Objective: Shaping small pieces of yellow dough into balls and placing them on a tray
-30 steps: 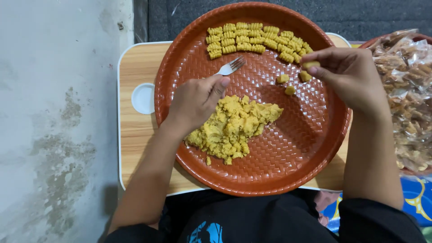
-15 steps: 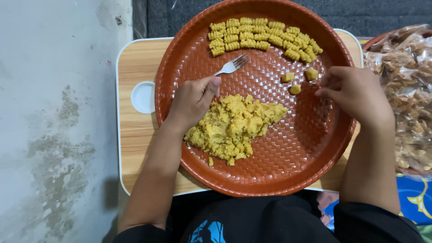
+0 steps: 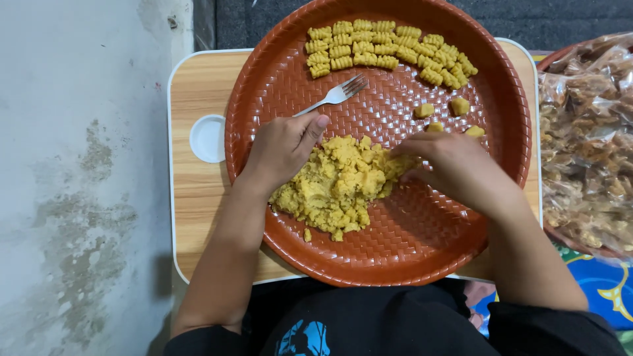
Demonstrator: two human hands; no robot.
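Observation:
A large round brown tray (image 3: pixel 409 244) with a woven pattern rests on a small wooden table (image 3: pixel 198 86). A mound of yellow dough (image 3: pixel 336 184) lies in its middle. My left hand (image 3: pixel 280 148) holds a metal fork (image 3: pixel 339 93) by the handle, tines pointing away, beside the dough. My right hand (image 3: pixel 455 165) reaches into the right edge of the mound, fingers pinching at dough. Rows of ridged yellow dough pieces (image 3: pixel 382 53) line the far side of the tray. A few small dough lumps (image 3: pixel 442 109) lie just beyond my right hand.
A second tray with a clear plastic bag of brown fried snacks (image 3: pixel 587 145) sits at the right. The table has a white round cup recess (image 3: pixel 208 138) at the left. A grey concrete floor (image 3: pixel 72 165) runs along the left; a blue patterned mat (image 3: pixel 600 290) shows at lower right.
My right hand has moved from the small lumps at the far right down and left to the dough mound. The left hand with the fork has barely shifted.

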